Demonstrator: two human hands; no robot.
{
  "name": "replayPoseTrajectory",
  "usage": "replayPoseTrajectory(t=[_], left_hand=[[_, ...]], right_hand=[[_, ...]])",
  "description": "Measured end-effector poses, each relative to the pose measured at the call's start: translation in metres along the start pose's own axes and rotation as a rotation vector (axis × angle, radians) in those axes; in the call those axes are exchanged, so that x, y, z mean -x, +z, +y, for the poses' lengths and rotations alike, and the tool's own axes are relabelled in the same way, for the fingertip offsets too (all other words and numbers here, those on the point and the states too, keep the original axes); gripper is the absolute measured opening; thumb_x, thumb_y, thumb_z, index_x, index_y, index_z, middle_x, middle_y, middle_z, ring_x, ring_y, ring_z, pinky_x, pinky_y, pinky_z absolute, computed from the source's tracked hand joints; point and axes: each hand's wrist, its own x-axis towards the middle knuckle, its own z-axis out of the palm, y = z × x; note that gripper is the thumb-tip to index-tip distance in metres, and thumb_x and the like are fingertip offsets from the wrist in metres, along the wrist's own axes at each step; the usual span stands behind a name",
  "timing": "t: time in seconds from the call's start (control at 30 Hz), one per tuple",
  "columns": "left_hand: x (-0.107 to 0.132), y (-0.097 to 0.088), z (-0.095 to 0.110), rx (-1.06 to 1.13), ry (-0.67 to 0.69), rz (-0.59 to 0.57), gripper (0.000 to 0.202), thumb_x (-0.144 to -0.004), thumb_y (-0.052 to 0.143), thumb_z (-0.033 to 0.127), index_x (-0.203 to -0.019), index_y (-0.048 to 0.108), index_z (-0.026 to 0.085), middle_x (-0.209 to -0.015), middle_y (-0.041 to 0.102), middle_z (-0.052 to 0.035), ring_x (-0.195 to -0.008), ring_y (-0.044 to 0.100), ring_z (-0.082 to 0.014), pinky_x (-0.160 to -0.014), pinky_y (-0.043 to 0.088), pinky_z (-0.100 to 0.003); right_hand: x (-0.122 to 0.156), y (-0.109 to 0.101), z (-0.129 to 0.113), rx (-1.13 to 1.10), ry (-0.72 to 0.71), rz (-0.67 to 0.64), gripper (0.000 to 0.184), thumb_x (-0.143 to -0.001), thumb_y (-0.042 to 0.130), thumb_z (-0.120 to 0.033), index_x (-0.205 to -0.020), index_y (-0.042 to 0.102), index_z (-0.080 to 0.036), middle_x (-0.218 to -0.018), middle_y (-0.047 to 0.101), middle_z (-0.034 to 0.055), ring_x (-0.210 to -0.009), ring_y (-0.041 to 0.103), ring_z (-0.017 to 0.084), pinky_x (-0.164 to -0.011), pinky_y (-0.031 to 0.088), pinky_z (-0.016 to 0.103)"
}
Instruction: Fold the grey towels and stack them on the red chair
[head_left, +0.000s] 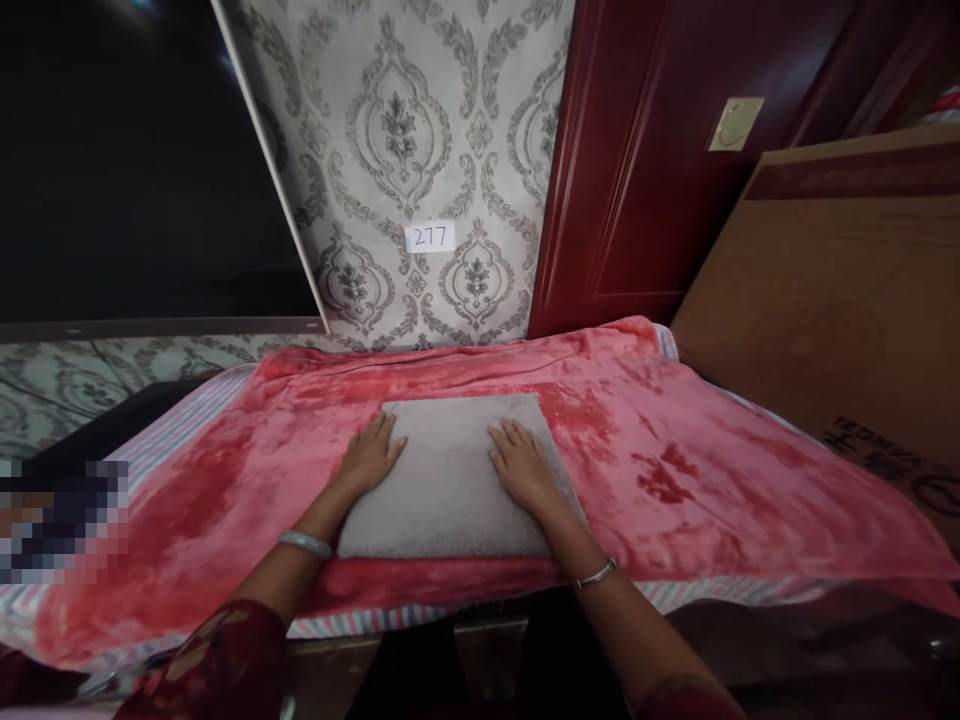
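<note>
A folded grey towel (450, 480) lies flat on a red plush blanket (660, 470) that covers the table. My left hand (371, 455) rests palm down on the towel's left edge, fingers stretched out. My right hand (521, 462) lies flat on the towel's right side, fingers spread and pointing away from me. Neither hand holds anything. Each wrist carries a silver bangle.
A striped cloth (180, 425) shows under the blanket at the left and front edges. A large cardboard sheet (840, 300) leans at the right. Behind are patterned wallpaper with a small label "277" (430, 237), a dark red door (660, 150) and a black screen (135, 160).
</note>
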Motion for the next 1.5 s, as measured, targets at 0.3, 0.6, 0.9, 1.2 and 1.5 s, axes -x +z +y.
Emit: replayPoseTrajectory(t=[0.3, 0.6, 0.9, 1.2, 1.5], left_hand=[[0.001, 0.004, -0.003, 0.014, -0.009, 0.019, 0.064, -0.102, 0.030, 0.044, -0.155, 0.035, 0.008, -0.164, 0.029, -0.0225, -0.153, 0.028, -0.0310, -0.121, 0.028, -0.053], [0.003, 0.002, -0.001, 0.010, -0.024, 0.018, 0.063, -0.102, 0.029, 0.041, -0.155, 0.034, 0.007, -0.165, 0.027, -0.0231, -0.153, 0.026, -0.0317, -0.120, 0.028, -0.056], [-0.007, -0.005, 0.000, -0.092, -0.065, 0.040, 0.061, -0.099, 0.038, 0.044, -0.152, 0.042, 0.014, -0.161, 0.035, -0.0219, -0.151, 0.030, -0.0361, -0.118, 0.027, -0.064], [-0.054, -0.013, 0.093, -0.049, 0.244, -0.019, 0.058, -0.102, 0.033, 0.037, -0.155, 0.037, 0.012, -0.164, 0.029, -0.0192, -0.154, 0.024, -0.0299, -0.124, 0.018, -0.057], [-0.075, 0.018, 0.111, -0.026, 0.288, -0.010, 0.057, -0.103, 0.028, 0.042, -0.155, 0.040, 0.020, -0.161, 0.040, -0.0138, -0.150, 0.035, -0.0300, -0.123, 0.022, -0.056]], right_hand=[[0.001, 0.003, 0.000, 0.000, -0.006, 0.015, 0.052, -0.102, 0.040, -0.028, -0.153, 0.047, -0.021, -0.164, 0.034, 0.0099, -0.152, 0.027, 0.027, -0.123, 0.019, 0.046], [-0.049, -0.033, 0.002, 0.013, 0.016, 0.036, 0.050, -0.100, 0.041, -0.031, -0.146, 0.056, -0.017, -0.148, 0.057, 0.0140, -0.137, 0.049, 0.028, -0.115, 0.033, 0.043], [-0.062, 0.001, 0.009, 0.057, 0.079, -0.003, 0.055, -0.105, 0.034, -0.043, -0.156, 0.042, -0.022, -0.164, 0.034, 0.0127, -0.153, 0.025, 0.029, -0.122, 0.014, 0.052], [-0.062, -0.003, 0.008, 0.034, 0.078, 0.018, 0.055, -0.104, 0.036, -0.043, -0.155, 0.044, -0.024, -0.164, 0.035, 0.0117, -0.152, 0.027, 0.030, -0.121, 0.017, 0.051], [-0.060, -0.005, 0.009, 0.034, 0.079, 0.030, 0.054, -0.104, 0.036, -0.042, -0.155, 0.044, -0.024, -0.163, 0.037, 0.0107, -0.152, 0.027, 0.030, -0.121, 0.017, 0.052]])
